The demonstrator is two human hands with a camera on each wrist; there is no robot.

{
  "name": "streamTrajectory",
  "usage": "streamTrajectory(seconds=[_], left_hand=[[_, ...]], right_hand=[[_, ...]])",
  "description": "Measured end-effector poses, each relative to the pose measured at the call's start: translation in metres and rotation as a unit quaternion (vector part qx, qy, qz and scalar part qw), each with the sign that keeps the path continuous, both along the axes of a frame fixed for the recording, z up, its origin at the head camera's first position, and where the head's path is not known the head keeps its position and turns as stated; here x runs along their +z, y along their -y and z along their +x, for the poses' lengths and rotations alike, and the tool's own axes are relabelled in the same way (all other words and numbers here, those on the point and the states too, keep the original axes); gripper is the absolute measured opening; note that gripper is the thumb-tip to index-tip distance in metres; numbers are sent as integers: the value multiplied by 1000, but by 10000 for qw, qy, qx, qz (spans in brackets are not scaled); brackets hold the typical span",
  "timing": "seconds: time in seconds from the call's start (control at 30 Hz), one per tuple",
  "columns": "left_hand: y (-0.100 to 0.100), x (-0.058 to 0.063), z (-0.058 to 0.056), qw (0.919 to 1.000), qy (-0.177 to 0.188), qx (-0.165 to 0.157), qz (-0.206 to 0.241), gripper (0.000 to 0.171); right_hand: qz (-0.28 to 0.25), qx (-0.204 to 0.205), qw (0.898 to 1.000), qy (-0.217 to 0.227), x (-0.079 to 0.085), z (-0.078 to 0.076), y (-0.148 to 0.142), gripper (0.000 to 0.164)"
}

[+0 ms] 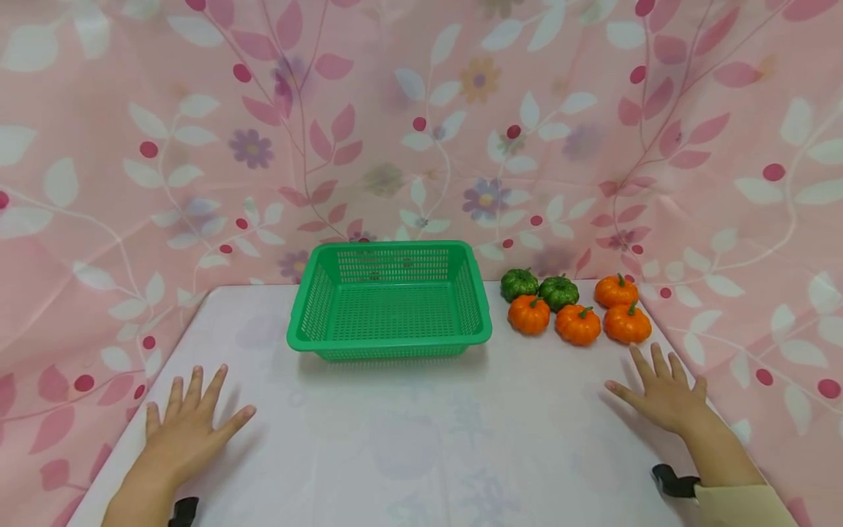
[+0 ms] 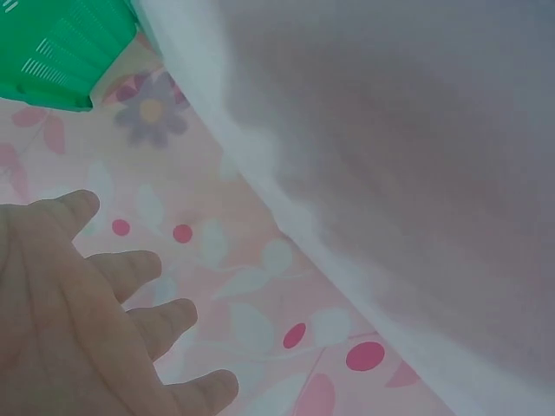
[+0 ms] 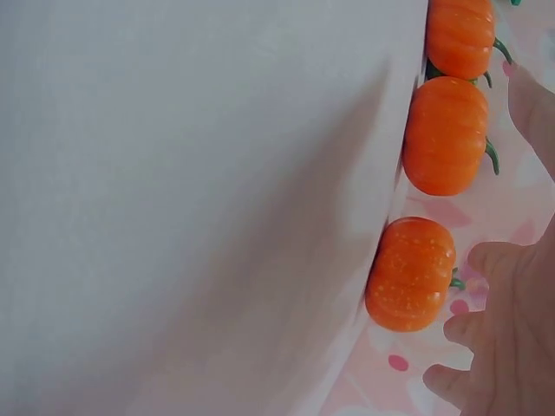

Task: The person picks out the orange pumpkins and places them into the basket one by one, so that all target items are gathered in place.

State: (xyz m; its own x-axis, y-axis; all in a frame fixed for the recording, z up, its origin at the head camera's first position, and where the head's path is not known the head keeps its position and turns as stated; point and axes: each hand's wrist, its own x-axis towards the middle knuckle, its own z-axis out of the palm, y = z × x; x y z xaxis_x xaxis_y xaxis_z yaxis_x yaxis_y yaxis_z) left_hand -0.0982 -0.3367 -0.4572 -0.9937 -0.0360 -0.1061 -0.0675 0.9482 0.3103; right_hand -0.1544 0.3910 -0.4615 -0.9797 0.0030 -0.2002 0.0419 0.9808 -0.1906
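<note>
The left hand (image 1: 182, 433) and right hand (image 1: 667, 397) have fingers spread apart, the right near four ribbed orange pumpkins (image 1: 577, 326). These and two green pumpkins (image 1: 558, 294) sit right of a rectangular green plastic basket (image 1: 391, 342) on the white surface (image 1: 395, 439).

The basket (image 1: 395, 311) is green, pumpkins (image 1: 529, 315) orange or green, tablecloth (image 1: 408, 424) white, perhaps faintly printed.

A basket (image 1: 390, 344) stood mid-frame on a table (image 1: 395, 439), six pumpkins (image 1: 577, 326) to its right, a backdrop (image 1: 369, 102) behind; a left hand (image 1: 186, 438) was at lower left, a right hand (image 1: 668, 399) at lower right.
</note>
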Motion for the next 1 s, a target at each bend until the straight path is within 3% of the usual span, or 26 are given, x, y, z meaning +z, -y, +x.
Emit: streamTrajectory(seconds=[0.6,1.0], left_hand=[[-14,4,-12,9994,-222,-150,226,96],[-24,1,-28,9962,-477,-470,549,90]], right_hand=[[-180,-62,9995,-259,2,-12,-3,102],[-340,-70,9986,-410,0,-24,-8,104]])
